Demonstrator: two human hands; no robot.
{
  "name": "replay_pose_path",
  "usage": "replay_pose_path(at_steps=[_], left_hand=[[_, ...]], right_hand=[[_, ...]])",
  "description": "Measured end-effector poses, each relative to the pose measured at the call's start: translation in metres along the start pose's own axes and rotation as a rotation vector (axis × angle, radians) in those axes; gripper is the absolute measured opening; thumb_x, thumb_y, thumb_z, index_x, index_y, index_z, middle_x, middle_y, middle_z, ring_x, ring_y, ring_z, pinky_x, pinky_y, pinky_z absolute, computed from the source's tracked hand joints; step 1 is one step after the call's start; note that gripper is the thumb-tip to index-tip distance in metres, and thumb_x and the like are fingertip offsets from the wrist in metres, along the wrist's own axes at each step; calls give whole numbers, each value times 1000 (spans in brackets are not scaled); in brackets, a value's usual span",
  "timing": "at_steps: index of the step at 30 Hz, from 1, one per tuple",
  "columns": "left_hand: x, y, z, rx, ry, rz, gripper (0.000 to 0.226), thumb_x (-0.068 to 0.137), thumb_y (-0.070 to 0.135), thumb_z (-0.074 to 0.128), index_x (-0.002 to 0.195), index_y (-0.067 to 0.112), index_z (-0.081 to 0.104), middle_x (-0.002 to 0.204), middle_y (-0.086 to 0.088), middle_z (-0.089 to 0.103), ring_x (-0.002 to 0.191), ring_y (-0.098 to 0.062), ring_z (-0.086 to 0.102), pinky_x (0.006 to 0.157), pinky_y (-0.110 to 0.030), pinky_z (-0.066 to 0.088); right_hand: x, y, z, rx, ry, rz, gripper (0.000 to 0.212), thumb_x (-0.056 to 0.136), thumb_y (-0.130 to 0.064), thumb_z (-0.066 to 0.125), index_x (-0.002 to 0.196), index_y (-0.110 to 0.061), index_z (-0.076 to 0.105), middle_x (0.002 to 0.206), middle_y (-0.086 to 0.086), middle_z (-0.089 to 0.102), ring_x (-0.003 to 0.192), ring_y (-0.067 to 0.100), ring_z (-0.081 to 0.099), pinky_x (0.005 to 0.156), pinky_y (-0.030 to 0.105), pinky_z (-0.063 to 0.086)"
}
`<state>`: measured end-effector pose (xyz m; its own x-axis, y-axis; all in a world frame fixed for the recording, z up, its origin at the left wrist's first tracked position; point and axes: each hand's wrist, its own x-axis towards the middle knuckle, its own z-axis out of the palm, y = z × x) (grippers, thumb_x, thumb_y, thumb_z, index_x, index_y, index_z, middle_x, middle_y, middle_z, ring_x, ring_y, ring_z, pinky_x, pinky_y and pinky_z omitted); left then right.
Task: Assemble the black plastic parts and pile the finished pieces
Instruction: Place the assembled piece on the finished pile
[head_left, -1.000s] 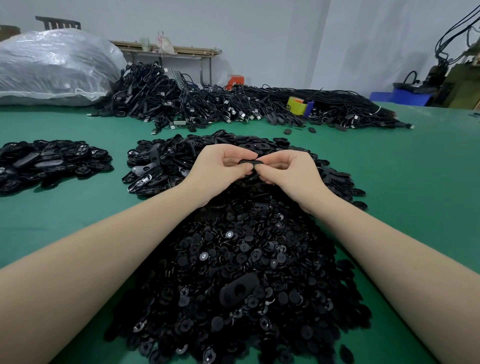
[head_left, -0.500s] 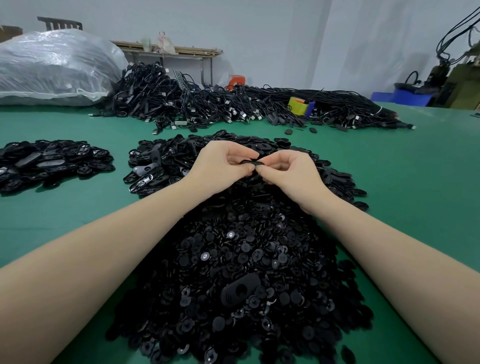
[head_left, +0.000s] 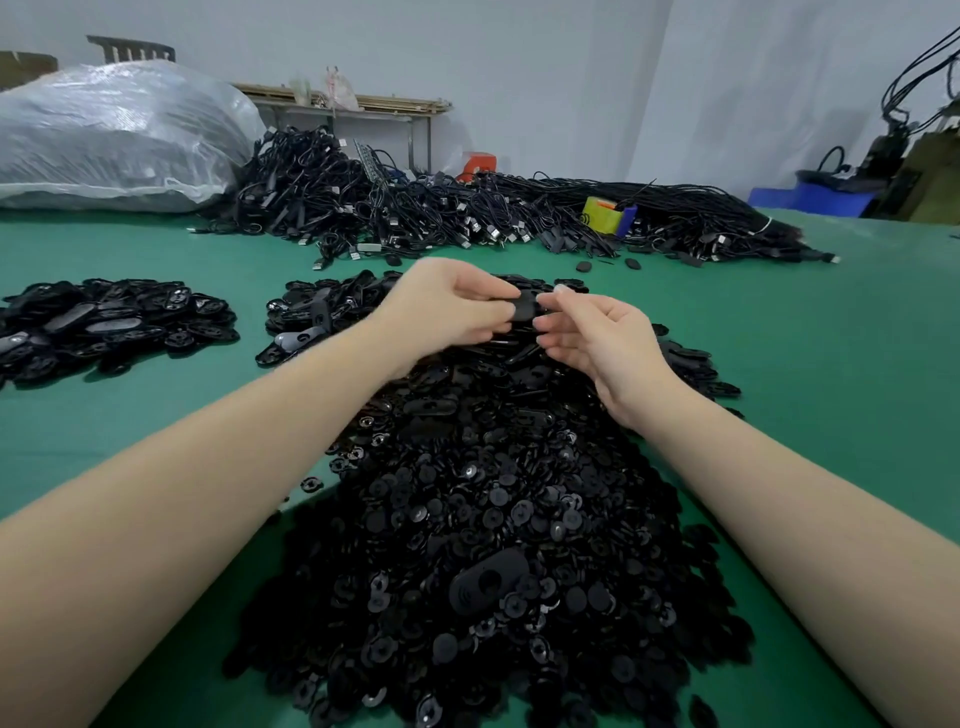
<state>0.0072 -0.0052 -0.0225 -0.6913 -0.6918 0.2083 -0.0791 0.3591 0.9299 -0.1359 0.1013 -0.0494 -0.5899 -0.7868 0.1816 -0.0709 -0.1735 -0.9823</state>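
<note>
At the upper left of the frame a bulging clear plastic bag (head_left: 111, 137) sits on the green surface (head_left: 810, 374); what it holds cannot be made out. Near the frame's centre the left hand (head_left: 447, 314) pinches a smooth, rounded black plastic part (head_left: 524, 310) between thumb and curled fingers. The right hand (head_left: 597, 343) is just beside it, fingers loosely bent and holding nothing. Below them spreads a heap of small round discs (head_left: 493, 545), with one oval black shell (head_left: 485, 579) lying on top. A pile of oval pieces (head_left: 104, 325) lies at the left, and tangled black cables (head_left: 467, 218) run across the back.
</note>
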Motion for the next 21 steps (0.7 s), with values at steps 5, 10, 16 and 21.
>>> replay_pose_path(at_steps=[5, 10, 16, 21], left_hand=[[14, -5, -62, 286, 419, 57, 22, 90, 9, 68, 103, 26, 73, 102, 3, 74, 91, -13, 68, 88, -26, 54], [-5, -52, -129, 889, 764, -76, 38, 94, 2, 48, 115, 23, 72, 124, -12, 65, 98, -40, 63, 80, -46, 54], [-18, -79, -167, 948, 797, -529, 38, 88, 5, 57, 124, 13, 67, 132, -23, 50, 117, -47, 53, 98, -51, 44], [-11, -65, -150, 925, 735, -377, 40, 93, 19, 52, 133, 19, 60, 143, -20, 43, 121, -44, 51, 100, -52, 42]], right_hand=[[0, -2, -1, 91, 45, 45, 25, 99, -29, 57, 85, -16, 73, 70, -1, 72, 62, 9, 65, 60, 19, 54], [1, -1, 0, 60, 44, 36, 26, 99, -28, 56, 83, -17, 74, 69, -1, 72, 61, 9, 65, 58, 19, 53], [0, 4, -1, 2, 5, -22, 26, 98, -28, 58, 81, -20, 75, 71, -1, 73, 62, 7, 65, 59, 17, 51], [0, 4, -2, -29, 1, -43, 27, 98, -28, 59, 79, -21, 76, 72, -1, 73, 64, 7, 65, 60, 17, 52]])
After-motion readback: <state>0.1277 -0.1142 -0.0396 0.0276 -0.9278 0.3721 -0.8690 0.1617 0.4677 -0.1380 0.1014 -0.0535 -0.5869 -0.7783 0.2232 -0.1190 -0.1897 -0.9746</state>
